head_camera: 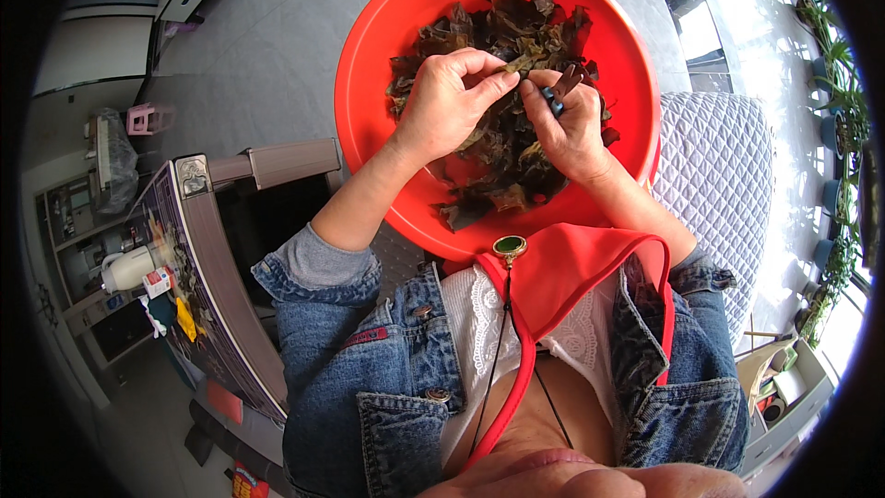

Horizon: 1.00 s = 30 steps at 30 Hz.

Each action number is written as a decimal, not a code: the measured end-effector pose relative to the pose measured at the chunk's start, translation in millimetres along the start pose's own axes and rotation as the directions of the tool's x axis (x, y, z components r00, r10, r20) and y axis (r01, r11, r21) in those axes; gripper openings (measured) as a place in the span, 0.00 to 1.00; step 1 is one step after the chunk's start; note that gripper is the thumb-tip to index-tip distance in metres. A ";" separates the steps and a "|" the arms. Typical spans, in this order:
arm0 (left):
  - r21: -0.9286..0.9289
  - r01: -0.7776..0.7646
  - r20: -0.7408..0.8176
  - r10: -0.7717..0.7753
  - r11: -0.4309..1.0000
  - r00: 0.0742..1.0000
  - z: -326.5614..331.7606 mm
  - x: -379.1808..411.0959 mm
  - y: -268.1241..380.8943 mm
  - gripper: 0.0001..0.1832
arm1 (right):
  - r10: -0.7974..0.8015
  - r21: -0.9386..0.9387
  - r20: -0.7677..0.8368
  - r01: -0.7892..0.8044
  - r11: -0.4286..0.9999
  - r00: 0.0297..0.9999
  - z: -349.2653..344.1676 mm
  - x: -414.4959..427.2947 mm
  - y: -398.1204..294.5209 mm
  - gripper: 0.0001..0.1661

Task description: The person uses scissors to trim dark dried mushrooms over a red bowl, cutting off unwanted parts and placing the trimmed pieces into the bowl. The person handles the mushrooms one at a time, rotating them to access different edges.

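Observation:
A large round red plastic basin (373, 28) lies before me, holding a heap of dark brown-green leafy pieces (511, 21) that look like seaweed. Over the heap, my left hand (449, 100) pinches the edge of a brownish-green piece (518, 65) between thumb and fingertips. Close beside it on the right, my right hand (570, 121) is closed around small scissors or snips (561, 88) with blue handles; their short blades point up and away from the piece. My right fingertips are near the same piece, and whether they touch it is hidden.
A quilted light-grey cover (715, 187) lies right of the basin. To the left stands a table (235, 277) bearing a white jug (128, 268), a small box and a yellow item. A pink stool (142, 119) is farther left. Potted plants (836, 131) line the far right.

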<state>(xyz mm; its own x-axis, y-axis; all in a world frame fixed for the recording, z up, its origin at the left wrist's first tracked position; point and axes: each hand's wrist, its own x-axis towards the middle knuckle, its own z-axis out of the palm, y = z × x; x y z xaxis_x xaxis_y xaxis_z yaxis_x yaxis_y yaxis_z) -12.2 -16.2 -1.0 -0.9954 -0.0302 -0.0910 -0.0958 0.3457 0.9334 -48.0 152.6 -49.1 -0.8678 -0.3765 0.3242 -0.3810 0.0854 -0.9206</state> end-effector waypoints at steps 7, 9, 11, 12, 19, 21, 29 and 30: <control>-0.060 0.046 0.015 -0.045 0.997 0.999 -1.1 1.2 -0.5 0.05 | 0.241 0.229 0.072 -0.251 0.941 0.968 -2.1 -2.3 -1.6 0.06; -0.127 0.019 -0.008 -0.020 0.992 1.000 0.4 2.0 -3.0 0.06 | 0.310 0.336 0.148 -0.343 0.877 0.939 -5.6 1.0 -1.7 0.07; -0.177 0.042 0.003 -0.042 0.983 0.999 -0.2 1.7 -4.2 0.06 | 0.348 0.405 0.198 -0.400 0.822 0.916 -7.1 2.8 0.0 0.07; -0.195 0.077 0.030 -0.073 0.978 0.997 -1.9 1.6 -4.3 0.05 | 0.358 0.423 0.204 -0.411 0.807 0.911 -7.3 3.0 1.3 0.07; 0.009 -0.052 -0.005 0.052 0.999 0.999 1.6 -0.5 1.2 0.05 | 0.266 0.160 -0.052 -0.255 0.953 0.962 -3.3 1.9 -6.0 0.07; 0.086 -0.088 -0.037 0.091 0.992 0.995 2.6 -0.8 1.0 0.05 | 0.156 0.051 -0.076 -0.152 0.987 0.985 -2.3 1.0 -4.7 0.06; 0.119 -0.101 -0.004 0.102 0.988 0.995 4.5 -1.9 5.2 0.05 | 0.019 -0.019 -0.099 -0.021 1.000 0.995 0.0 1.1 -0.9 0.06; 0.089 -0.070 0.014 0.069 0.994 0.998 3.9 -2.0 4.9 0.05 | 0.020 -0.010 -0.082 -0.021 1.000 0.996 -0.5 1.0 -0.9 0.06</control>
<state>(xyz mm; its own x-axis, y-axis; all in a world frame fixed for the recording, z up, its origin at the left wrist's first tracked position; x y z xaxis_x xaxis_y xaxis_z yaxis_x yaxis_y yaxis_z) -10.7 -10.8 2.4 -0.9995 0.0072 -0.0312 -0.0251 0.4292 0.9029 -48.7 152.6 -47.9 -0.8986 -0.2976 0.3225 -0.3659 0.1021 -0.9250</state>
